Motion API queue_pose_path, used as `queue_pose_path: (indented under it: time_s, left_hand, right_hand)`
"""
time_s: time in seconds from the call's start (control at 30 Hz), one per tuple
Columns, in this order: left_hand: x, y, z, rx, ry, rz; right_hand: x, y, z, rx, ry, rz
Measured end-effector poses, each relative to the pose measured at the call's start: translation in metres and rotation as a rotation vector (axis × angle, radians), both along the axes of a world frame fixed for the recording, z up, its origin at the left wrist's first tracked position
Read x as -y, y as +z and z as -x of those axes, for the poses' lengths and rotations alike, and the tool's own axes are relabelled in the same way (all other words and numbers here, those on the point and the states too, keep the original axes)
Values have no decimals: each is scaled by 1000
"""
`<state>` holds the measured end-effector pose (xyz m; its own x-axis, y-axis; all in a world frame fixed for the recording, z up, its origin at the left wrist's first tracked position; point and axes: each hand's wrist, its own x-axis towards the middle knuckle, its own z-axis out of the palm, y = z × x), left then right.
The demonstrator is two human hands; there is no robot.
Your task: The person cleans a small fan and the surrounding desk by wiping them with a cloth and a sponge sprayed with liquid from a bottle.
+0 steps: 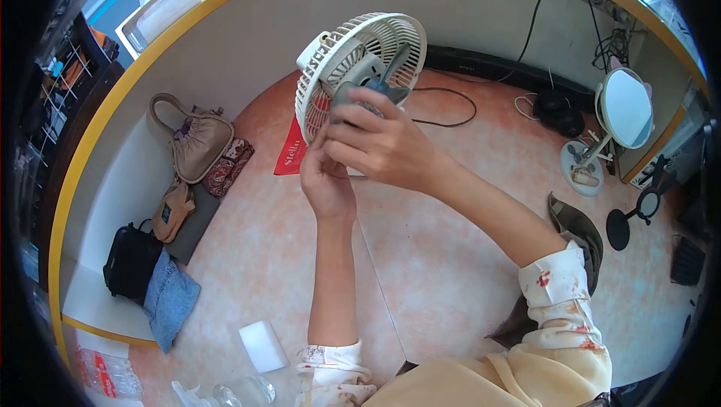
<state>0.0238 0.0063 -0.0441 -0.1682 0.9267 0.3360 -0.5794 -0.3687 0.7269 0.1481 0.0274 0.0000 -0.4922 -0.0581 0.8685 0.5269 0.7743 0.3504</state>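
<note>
A white electric fan (306,95) stands ahead of me, its ribbed rear guard tilted and its front uncovered. Grey fan blades (398,63) show at the hub. My right hand (383,140) is closed on a fan blade, its fingers slightly blurred and curled over the blade's face. Below it, my left hand (328,185) has its fingers pinched together at the lower edge of the guard. The right hand partly covers those fingertips, and I cannot tell what they grip. Behind the fan's lower part lies a red cloth (289,153) with white lettering.
At left lie a beige handbag (201,144), a black case (131,260) and folded denim (171,298). A white sponge block (263,346) and a clear spray bottle (244,392) are near me. A round mirror (628,107) stands right; a black cable (466,110) curves behind the fan.
</note>
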Motion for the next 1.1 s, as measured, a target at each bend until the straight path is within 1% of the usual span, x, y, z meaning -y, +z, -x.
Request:
queue_pose_path:
  time_s: [0.03, 0.13, 0.23, 0.33, 0.43, 0.53, 0.63, 0.73, 0.83, 0.93, 1.03, 1.1]
  left_hand:
    - [0, 0, 2, 22, -59, -22]
    - [1, 7, -1, 80, -121, -81]
    - [1, 9, -2, 35, -10, 27]
    - [0, 7, -8, -87, 125, 66]
    - [-4, 2, -9, -34, 103, 35]
    - [-8, -3, -10, -67, 141, 22]
    - [-8, -3, -14, -46, 141, -6]
    - [-7, -1, -17, -51, 186, -20]
    - [-7, -1, -16, -94, 176, -34]
    - [-9, -4, -14, -92, 167, -28]
    - [-11, -6, -13, -102, 168, -12]
    - [-11, -9, -11, -88, 153, -10]
  right_hand:
    - [0, -9, -2, -27, 18, 7]
    - [5, -29, -15, -100, 83, 108]
    - [3, -28, -26, -374, 87, 191]
    - [-5, -16, -24, -587, 11, 124]
    - [-10, -13, -14, -570, -41, 82]
    - [-20, -21, -1, -542, -65, 64]
    - [-24, -26, 9, -655, -120, 116]
    - [-17, -25, 22, -783, -118, 193]
    - [-1, -16, 31, -906, -82, 434]
    - [5, -13, 37, -1134, 168, 737]
    - [15, -4, 40, -1219, 358, 864]
    - [19, -3, 43, -1175, 508, 905]
